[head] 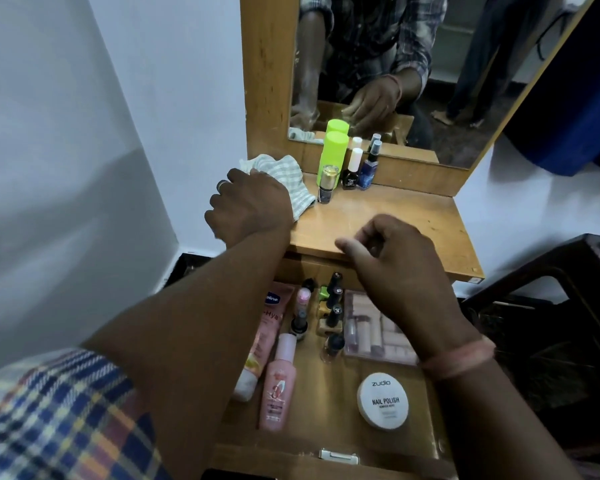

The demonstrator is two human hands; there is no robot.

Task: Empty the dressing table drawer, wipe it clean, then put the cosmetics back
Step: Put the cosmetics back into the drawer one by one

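You are reaching across the open drawer [326,441] with both arms, and the layout suggests you are partway through emptying it. Your left hand [250,206] is resting on the striped cloth [284,174] at the left edge of the tabletop [413,220], fingers curled over its bunched end, probably keeping it handy for the wiping that comes once the drawer is bare. Your right hand [395,258] is hovering over the table's front edge just above the drawer, fingers loosely curled and carrying nothing that I can make out. Four bottles are already standing upright near the mirror [430,81]: a lime green bottle [334,154], a gold-capped bottle [327,183] in front of it, a white-capped nail polish [351,169] and a blue spray bottle [369,169], grouped at the back, likely to leave working room. Most cosmetics are lying in the drawer: a pink tube [264,337] and pink bottle [279,382] on the left, several dark nail polishes [333,306] in the middle, a clear case of lipsticks [374,330], and a round white nail polish remover tub [382,400] toward the front.
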